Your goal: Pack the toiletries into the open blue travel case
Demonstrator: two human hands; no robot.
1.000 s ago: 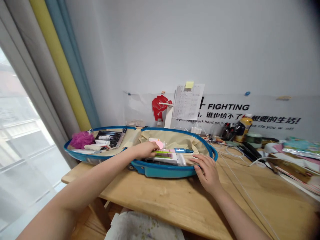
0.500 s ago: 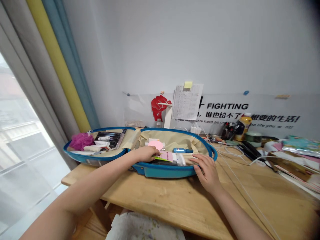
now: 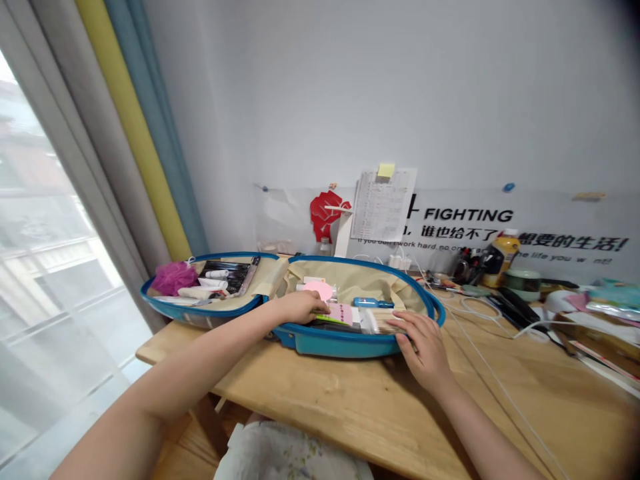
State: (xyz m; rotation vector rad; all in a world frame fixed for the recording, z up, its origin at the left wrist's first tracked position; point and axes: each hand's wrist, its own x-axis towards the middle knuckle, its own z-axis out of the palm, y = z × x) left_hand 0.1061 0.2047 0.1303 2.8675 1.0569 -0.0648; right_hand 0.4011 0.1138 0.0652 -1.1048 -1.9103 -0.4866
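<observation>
Currently, through the head camera, I see an open blue suitcase lying on a wooden table, its two shells spread side by side. My left hand reaches over the near rim into the right-hand shell, fingers bunched close together at the left end of a pink and green packet. I can't tell whether they grip it or only press on it. That packet lies near the front of the shell, with a pink round piece just behind its left end and a blue bottle lying on its side behind and to its right.

My right hand rests at the near right rim, fingers loosely spread over the end of a bundle of thin sticks, thumb set apart. The sticks lie just right of the packet.

In the left-hand shell I make out a purple bath puff, some white tubes and a black packet. Well off to the right, a yellow bottle stands against the wall.
</observation>
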